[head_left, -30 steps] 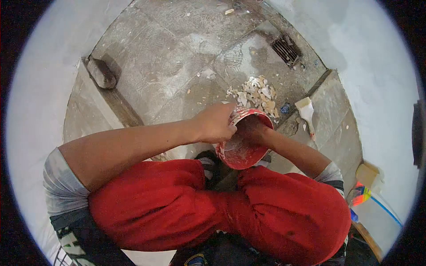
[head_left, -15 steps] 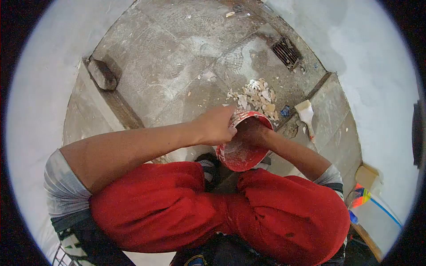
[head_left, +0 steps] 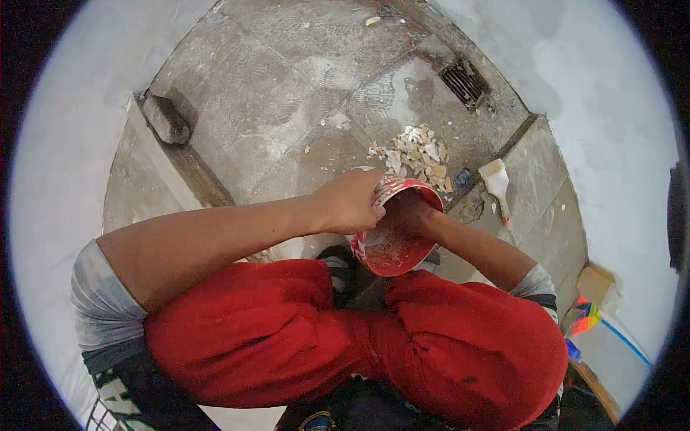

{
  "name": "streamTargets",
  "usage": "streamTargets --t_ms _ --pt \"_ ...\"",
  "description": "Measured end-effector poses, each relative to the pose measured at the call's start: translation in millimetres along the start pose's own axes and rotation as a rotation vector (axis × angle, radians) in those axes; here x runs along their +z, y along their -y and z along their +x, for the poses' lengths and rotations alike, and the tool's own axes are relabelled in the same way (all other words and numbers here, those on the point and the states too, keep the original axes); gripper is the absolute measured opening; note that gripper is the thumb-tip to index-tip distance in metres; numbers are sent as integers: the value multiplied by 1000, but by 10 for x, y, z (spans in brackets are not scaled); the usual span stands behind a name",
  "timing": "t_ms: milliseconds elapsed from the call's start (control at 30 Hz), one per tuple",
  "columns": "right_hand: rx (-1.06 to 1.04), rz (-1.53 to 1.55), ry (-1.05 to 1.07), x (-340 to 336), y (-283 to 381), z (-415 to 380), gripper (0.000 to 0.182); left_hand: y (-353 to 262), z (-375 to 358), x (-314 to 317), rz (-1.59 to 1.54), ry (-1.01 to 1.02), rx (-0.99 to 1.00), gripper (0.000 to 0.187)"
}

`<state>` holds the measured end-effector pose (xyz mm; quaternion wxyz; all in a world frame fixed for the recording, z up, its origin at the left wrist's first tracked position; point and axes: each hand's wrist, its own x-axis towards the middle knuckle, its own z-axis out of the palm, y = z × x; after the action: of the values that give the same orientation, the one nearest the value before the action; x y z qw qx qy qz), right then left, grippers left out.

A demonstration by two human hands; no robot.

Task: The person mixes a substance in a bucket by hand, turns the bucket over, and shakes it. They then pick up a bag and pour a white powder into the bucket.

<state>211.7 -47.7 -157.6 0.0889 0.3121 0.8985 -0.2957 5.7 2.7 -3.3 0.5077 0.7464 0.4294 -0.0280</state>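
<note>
A red bucket (head_left: 392,257), smeared with white residue, is tilted with its mouth toward me above my feet. My left hand (head_left: 352,202) grips its rim on the left side, thumb at the edge. Into the bucket reaches my right hand (head_left: 417,215); its fingers are hidden in the shadow inside, so whether they hold anything is not visible. Just beyond the bucket lies a pile of broken, pale chips (head_left: 420,154) on the floor. To the right of the pile rests a brush (head_left: 496,185) with wide pale bristles.
A floor drain grate (head_left: 463,82) is set near the right wall. A stone-like block (head_left: 167,120) sits on the left step ledge (head_left: 194,172). Between the pile and the brush is a small blue scrap (head_left: 463,177). A colourful package (head_left: 583,316) lies at lower right.
Almost nothing differs. My right hand has shifted slightly inside the bucket, while my left hand keeps its hold on the rim.
</note>
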Motion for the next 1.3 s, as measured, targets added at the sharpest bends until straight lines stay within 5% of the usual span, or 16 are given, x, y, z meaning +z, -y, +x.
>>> streamTargets --t_ms 100,200,267,367,500,600,700,900,967,1100,1167,1300 --pt "-12 -154 71 -44 53 -51 46 -27 -7 -7 50 -19 42 42" --pt "-16 11 -122 -52 104 -13 47 -76 -20 -20 42 8 -2 43" --pt "-21 9 79 51 58 41 49 -62 -12 0 50 -10 38 42" --pt "-11 -46 54 328 -70 80 50 -11 3 49 42 -38 50 41" --pt "-51 76 -97 -245 157 -4 46 -69 -14 8 8 12 -38 41" --pt "-200 -150 50 -182 108 -14 46 -17 9 32 39 -22 6 40" --pt "-8 -34 192 -292 154 28 46 -21 5 34 77 -57 17 38" --pt "-80 -10 -92 -69 16 30 43 -41 4 35 68 -32 -32 38" --pt "-1 -19 160 -102 17 49 45 -4 9 59 49 -56 19 39" --pt "29 45 214 -139 37 41 46 -62 -3 12 26 -23 -18 40" --pt "-18 25 -77 -7 18 72 45 -73 -2 3 51 -20 -4 40" --pt "-111 -139 -81 -194 99 8 45 -50 14 20 35 -11 -6 41"
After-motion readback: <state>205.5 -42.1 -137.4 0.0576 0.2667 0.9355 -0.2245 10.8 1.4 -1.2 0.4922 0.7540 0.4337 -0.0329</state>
